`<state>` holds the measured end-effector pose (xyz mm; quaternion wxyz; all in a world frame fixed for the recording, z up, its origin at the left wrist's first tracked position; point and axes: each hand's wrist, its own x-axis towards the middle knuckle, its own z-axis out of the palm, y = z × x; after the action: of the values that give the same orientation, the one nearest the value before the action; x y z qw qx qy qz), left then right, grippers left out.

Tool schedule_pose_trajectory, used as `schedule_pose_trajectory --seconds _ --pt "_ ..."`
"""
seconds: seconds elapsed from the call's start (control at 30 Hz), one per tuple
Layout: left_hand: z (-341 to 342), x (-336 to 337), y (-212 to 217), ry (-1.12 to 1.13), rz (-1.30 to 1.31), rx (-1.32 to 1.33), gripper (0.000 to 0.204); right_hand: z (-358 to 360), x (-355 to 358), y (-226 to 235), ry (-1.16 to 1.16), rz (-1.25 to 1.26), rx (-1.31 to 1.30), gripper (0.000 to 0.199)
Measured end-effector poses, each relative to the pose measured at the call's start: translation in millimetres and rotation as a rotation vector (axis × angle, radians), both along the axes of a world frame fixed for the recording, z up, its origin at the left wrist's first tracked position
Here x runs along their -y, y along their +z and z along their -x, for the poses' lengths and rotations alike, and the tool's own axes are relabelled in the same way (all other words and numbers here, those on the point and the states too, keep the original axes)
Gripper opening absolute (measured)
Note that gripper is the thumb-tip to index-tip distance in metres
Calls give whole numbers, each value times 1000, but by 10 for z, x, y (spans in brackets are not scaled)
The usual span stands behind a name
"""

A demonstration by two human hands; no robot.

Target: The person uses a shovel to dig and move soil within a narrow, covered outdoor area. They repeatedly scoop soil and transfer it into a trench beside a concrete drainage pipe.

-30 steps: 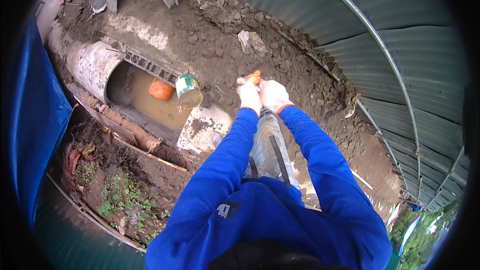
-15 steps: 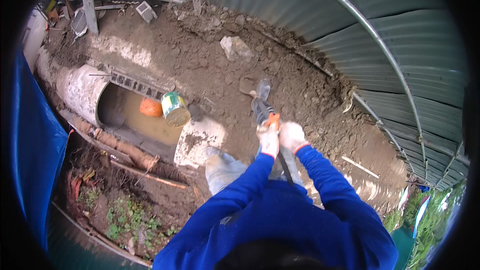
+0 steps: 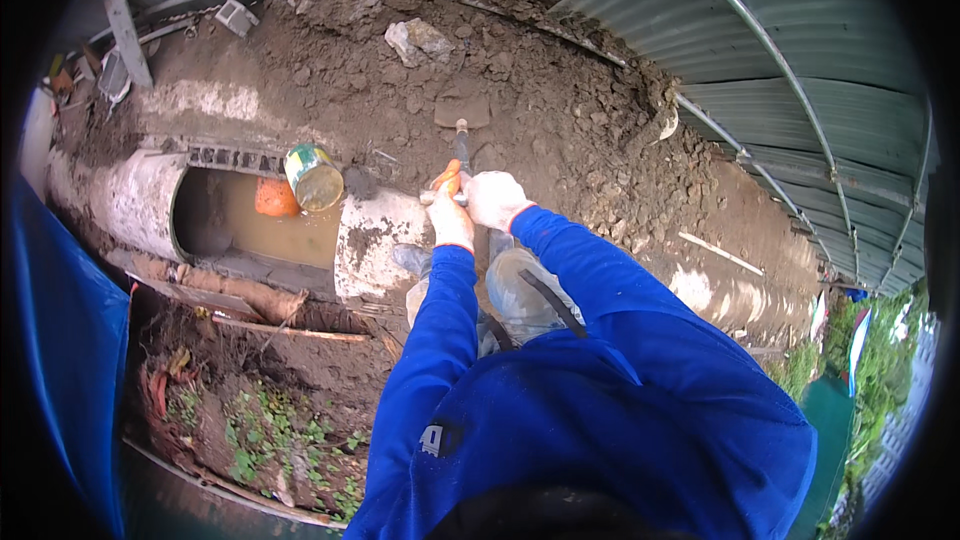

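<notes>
**Spade pushed forward into the dirt**

Moved further out since half a second ago: spade blade now planted in the loose brown soil ahead, both gloved hands pulled in closer to the body on the handle.

Left hand (image 3: 451, 223) wrapped tight round the orange grip at the top of the spade (image 3: 461, 130), just behind the crossbar. Right hand (image 3: 494, 200) closed over the same handle end, touching the left, knuckles up. Both in pale, mud-stained gloves, blue sleeves running back to the lower edge.

Spade reaching straight away from the hands: dark, narrow shaft, then a flat, mud-coated blade, nearly the colour of the ground, its lower edge sunk in the soil (image 3: 560, 110). Orange only at the grip, mostly covered by the fingers.

Pale stone (image 3: 418, 39) lying beyond the blade, apart from it. Left of the hands, a white concrete pipe (image 3: 125, 202) broken open, muddy water inside, an orange object (image 3: 275, 198) in the water and a tin can (image 3: 315, 176) tilted on the edge of the opening. Corrugated metal sheeting (image 3: 800, 60) along the right side of the trench. Muddy boot (image 3: 411, 259) just below the left hand.
</notes>
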<state>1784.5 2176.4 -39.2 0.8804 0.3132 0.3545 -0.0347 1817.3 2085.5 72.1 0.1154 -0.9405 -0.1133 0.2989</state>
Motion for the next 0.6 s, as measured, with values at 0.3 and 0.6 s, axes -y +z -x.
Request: schedule_pose_trajectory --seconds 0.3,0.6 --pt "973 823 427 -179 93 -19 35 1036 906 298 -92 13 -66 33" --pt "2659 1602 1788 -347 -97 32 25 2872 1796 1420 -420 -75 -179 34"
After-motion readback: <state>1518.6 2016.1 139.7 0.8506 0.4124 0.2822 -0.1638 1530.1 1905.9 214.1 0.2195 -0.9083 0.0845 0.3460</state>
